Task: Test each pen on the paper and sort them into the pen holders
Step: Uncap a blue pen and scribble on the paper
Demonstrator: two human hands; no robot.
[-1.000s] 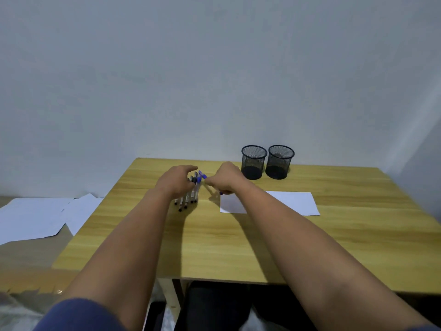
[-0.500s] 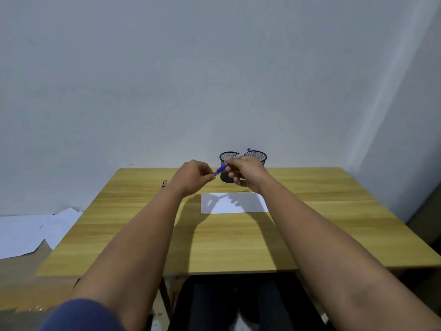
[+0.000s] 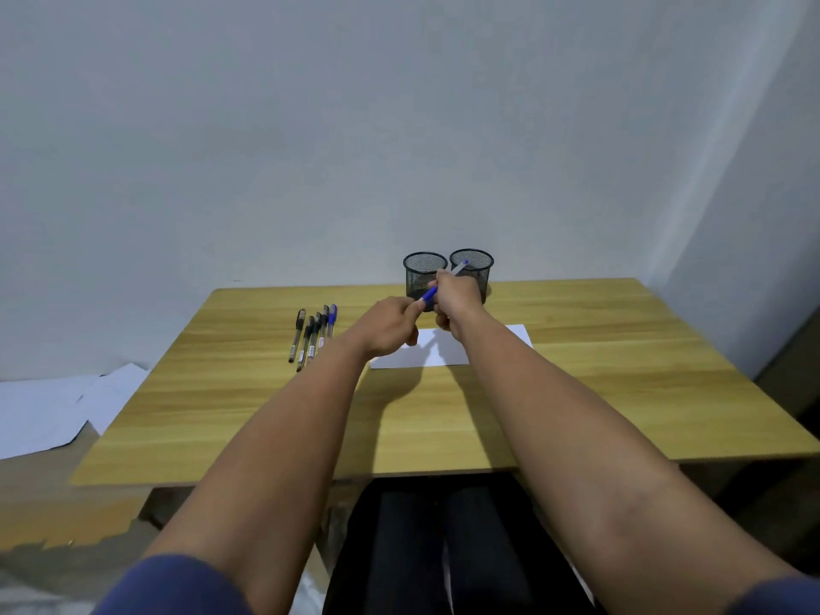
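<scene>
The right hand (image 3: 457,299) grips a blue pen (image 3: 429,295) above the paper (image 3: 443,355); the left hand (image 3: 390,324) pinches its cap end. Both mesh pen holders (image 3: 423,270) stand just beyond; five pens (image 3: 313,337) lie left of the left hand.

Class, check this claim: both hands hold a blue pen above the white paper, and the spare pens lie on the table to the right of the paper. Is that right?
Not quite. The head view shows the spare pens lying left of the white paper, not right. Both the left hand and right hand do hold the blue pen above it.
</scene>
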